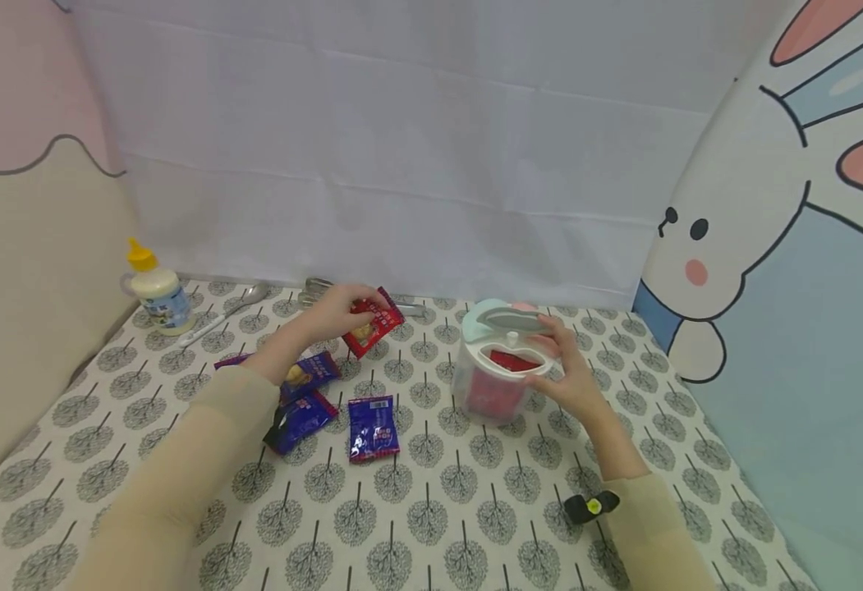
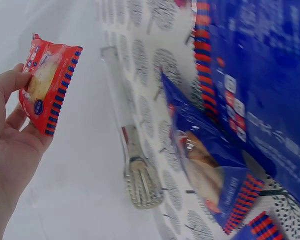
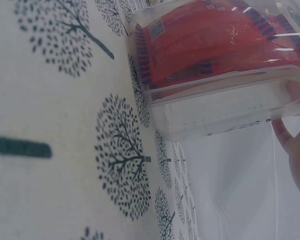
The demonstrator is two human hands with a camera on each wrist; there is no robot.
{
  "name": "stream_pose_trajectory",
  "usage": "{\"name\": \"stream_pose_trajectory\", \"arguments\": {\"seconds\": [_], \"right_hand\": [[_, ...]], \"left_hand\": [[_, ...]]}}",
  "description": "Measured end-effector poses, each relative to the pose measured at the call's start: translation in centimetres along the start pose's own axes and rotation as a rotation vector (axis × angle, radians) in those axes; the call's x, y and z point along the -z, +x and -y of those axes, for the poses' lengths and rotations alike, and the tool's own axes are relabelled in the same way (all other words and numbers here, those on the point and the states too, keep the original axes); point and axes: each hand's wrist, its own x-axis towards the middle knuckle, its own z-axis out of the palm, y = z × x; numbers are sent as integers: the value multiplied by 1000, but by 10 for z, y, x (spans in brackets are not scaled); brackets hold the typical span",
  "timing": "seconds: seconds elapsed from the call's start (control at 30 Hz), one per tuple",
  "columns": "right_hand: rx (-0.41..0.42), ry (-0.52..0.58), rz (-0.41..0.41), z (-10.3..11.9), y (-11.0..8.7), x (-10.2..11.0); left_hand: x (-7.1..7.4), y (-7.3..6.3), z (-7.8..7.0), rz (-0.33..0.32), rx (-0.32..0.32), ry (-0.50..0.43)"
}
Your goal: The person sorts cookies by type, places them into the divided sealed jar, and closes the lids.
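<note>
My left hand (image 1: 337, 313) pinches a red snack packet (image 1: 381, 327) above the table; the left wrist view shows thumb and fingers on its edge. At the right, my right hand (image 1: 573, 376) grips the clear plastic container (image 1: 475, 386), its fingers at the raised grey lid flap (image 1: 512, 318) and the thumb at the white rim. Red packets (image 3: 200, 42) lie inside the container, one visible through its opening. Several blue snack packets lie near the left forearm, among them one (image 1: 313, 373) partly behind it and one (image 1: 374, 428) flat by itself.
A glue-like bottle (image 1: 165, 302) with a yellow cap stands at the back left. Beside it lies a long spoon (image 1: 220, 318). Metal tongs (image 2: 140, 182) lie behind the left hand. White cloth (image 1: 401, 164) hangs behind the patterned tablecloth (image 1: 431, 517).
</note>
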Motion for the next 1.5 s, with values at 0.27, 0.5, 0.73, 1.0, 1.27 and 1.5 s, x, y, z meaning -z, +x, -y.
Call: {"name": "stream_pose_trajectory", "arguments": {"seconds": [0.27, 0.5, 0.73, 1.0, 1.27, 1.5], "right_hand": [[-11, -2, -9, -1, -1, 2], [-18, 0, -15, 1, -2, 2], [-37, -6, -14, 1, -1, 2], [-18, -5, -17, 0, -2, 2], [-42, -9, -19, -1, -1, 2], [-38, 20, 2, 0, 0, 2]], "left_hand": [[10, -6, -37, -36, -92, -34], [11, -14, -72, -131, -174, -32], [9, -16, -102, -217, -275, -121], [-3, -10, -136, -281, -401, -211], [-27, 11, -156, -265, -477, -197], [-47, 23, -163, -234, -531, -132]]}}
